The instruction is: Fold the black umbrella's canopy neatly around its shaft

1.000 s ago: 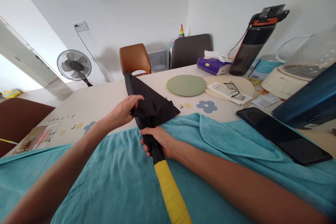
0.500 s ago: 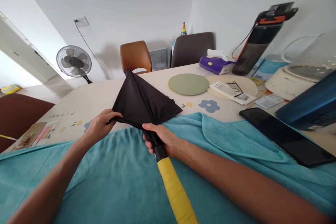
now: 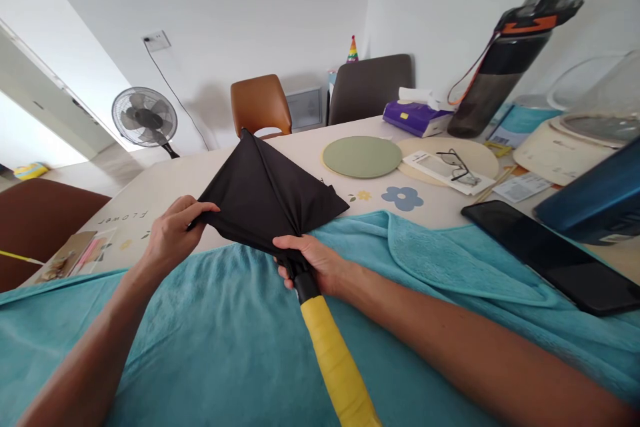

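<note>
A black umbrella (image 3: 265,187) lies folded over the table, its tip pointing away from me and its canopy partly spread into flat panels. Its handle (image 3: 335,360) is wrapped in yellow and runs down toward me. With my right hand (image 3: 313,257) I grip the umbrella just above the handle, fingers closed round the gathered cloth and shaft. My left hand (image 3: 177,230) pinches the left corner of the canopy between thumb and fingers, holding that panel stretched out. Beneath both forearms lies a teal towel (image 3: 215,333).
On the right are a black phone (image 3: 550,257), a blue bottle (image 3: 595,193), a dark sports bottle (image 3: 505,67), eyeglasses (image 3: 457,167) and a purple tissue pack (image 3: 415,117). A green round mat (image 3: 363,157) lies beyond the umbrella. Chairs (image 3: 263,103) and a fan (image 3: 145,117) stand behind.
My left hand has drawn the canopy corner further left and slightly up, so the panel spreads wider. My right hand keeps its grip in nearly the same place.
</note>
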Available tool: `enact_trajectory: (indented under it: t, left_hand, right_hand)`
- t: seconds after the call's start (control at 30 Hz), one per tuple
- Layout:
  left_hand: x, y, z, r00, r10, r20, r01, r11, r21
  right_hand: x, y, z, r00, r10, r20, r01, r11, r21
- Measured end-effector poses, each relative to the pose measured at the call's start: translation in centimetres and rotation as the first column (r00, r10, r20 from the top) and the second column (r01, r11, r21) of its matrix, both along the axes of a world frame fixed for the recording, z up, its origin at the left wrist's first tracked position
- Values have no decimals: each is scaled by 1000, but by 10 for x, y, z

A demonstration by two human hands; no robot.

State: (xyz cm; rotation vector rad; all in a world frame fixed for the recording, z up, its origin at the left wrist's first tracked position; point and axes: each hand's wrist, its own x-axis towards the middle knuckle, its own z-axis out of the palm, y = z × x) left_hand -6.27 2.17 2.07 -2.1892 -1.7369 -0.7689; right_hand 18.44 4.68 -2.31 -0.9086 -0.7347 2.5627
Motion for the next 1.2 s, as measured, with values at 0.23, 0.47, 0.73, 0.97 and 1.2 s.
enact_trajectory:
  t: [0.23, 0.47, 0.73, 0.97, 1.2]
  left_hand:
    - [8, -6, 7, 1000, -21, 20, 18, 993, 118]
    - [10, -8, 10, 1000, 4, -10, -2, 990, 144]
    - [3, -7, 9, 989, 32, -146, -26, 999, 37]
    - [-8, -6, 13, 982, 16, -188, -62, 967, -246]
    - [-5, 3, -11, 992, -43, -119, -34, 817, -576]
  right_hand:
    - [-3, -2, 0, 999, -44, 9, 44, 998, 51]
    - [-4, -3, 0, 998, -62, 17, 61, 996, 63]
    - [-1, 2, 4, 998, -33, 48, 34, 999, -22]
    - [2, 0, 4, 998, -57, -4, 56, 996, -75]
    - [1, 0, 6, 998, -50, 27, 51, 997, -58]
